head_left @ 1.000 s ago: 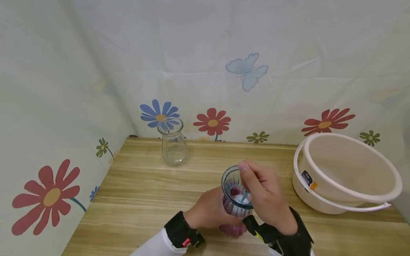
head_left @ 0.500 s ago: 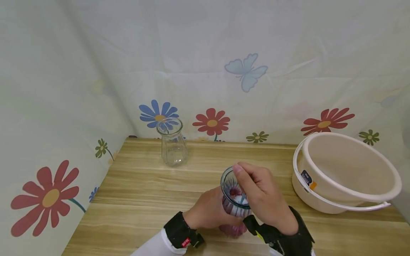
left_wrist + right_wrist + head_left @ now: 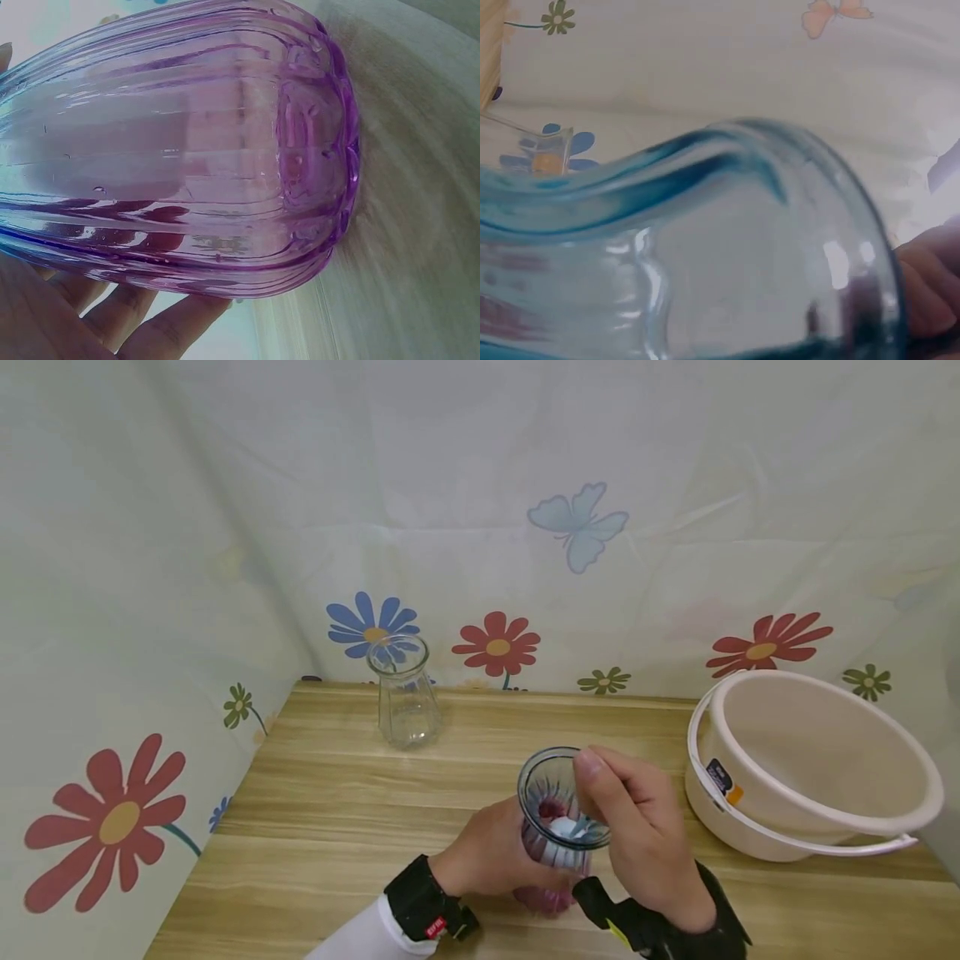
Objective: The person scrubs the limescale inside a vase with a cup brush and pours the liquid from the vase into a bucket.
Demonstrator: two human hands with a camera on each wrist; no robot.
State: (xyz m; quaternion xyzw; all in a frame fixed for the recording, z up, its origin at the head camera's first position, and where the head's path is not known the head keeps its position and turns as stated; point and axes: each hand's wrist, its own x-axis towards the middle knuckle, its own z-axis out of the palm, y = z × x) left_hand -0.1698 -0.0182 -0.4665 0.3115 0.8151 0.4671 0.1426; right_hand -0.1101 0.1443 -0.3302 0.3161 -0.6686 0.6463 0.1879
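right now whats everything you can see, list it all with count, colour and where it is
table: 1, light wood grain, beneath the vases and bucket
ridged vase: 1, blue rim to purple base, front centre
white item: 1, white, inside the ridged vase, kind unclear
clear vase: 1, colourless, back left of table
bucket: 1, pale pink, right side of table
label: 1, navy and orange, on bucket
cloth: at least 1, whitish with flower and butterfly prints, behind and left
wrist straps: 2, black, one per wrist
left grip: 1, bare, around the ridged vase
right grip: 1, bare, at its mouth, apparently holding the white item
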